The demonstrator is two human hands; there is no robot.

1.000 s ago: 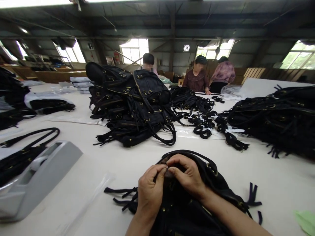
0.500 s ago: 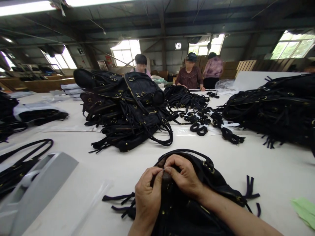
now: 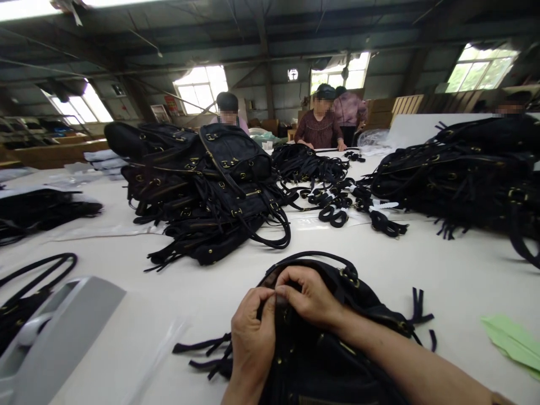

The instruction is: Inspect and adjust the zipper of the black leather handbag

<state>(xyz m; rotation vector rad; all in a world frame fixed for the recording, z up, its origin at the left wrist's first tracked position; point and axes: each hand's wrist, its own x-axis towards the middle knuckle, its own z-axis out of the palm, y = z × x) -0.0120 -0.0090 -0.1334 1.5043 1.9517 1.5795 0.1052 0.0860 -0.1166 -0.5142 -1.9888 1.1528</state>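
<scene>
A black handbag (image 3: 337,365) with gold fittings and tasselled ends lies right in front of me on the white table. Both hands meet at its upper left edge, fingertips almost touching. My left hand (image 3: 254,326) pinches with thumb and forefinger at the edge. From the right, my right hand (image 3: 310,295) reaches over the bag and pinches the same spot. What exactly lies between the fingertips is too small and dark to make out. The bag's handle (image 3: 320,254) arches behind my hands.
A tall pile of black handbags (image 3: 202,185) stands beyond, with another pile (image 3: 464,174) at right. Coiled straps (image 3: 333,215) lie between them. A grey tape dispenser-like stand (image 3: 80,320) is at left, green paper (image 3: 512,340) at right. Co-workers (image 3: 319,126) are across the table.
The view has shifted slightly to the right, so the surroundings sit further left. My hands stay pinched together at the same edge of the bag.
</scene>
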